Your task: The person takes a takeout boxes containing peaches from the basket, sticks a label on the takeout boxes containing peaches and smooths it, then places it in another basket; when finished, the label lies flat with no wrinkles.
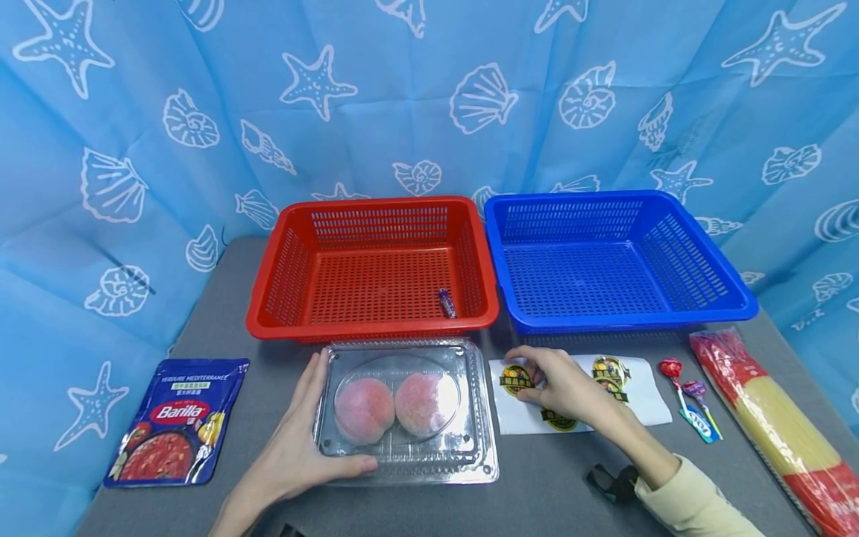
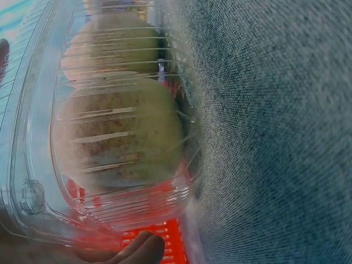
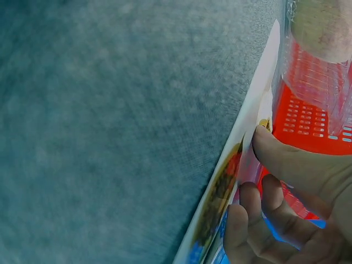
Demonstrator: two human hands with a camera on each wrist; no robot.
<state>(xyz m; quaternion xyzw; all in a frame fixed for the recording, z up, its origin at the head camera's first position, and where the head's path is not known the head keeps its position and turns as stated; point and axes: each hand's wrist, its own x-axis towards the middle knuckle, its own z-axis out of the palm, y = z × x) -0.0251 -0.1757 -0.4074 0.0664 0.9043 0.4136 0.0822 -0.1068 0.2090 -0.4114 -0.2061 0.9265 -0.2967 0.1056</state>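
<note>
A clear plastic clamshell box [image 1: 476, 447] with two peaches [image 1: 365, 410] inside sits in front of the red basket. My left hand [image 1: 305, 440] rests on it, fingers straight along its left side and thumb across the front of the lid. To the right lies a white sheet of round black-and-gold stickers [image 1: 647, 395]. My right hand [image 1: 560, 380] pinches at the left part of this sheet, thumb and fingers around a sticker [image 1: 515, 379]. In the right wrist view the thumb presses by a raised bit of the sheet, other fingers curled below.
A red basket [image 1: 372, 332] holding a small purple wrapped item [image 1: 447, 303] stands beside a blue basket [image 1: 631, 322] at the back. A Barilla sauce pouch [image 1: 177, 421] lies left. Two lollipops [image 1: 671, 368] and a long pasta pack [image 1: 772, 403] lie right.
</note>
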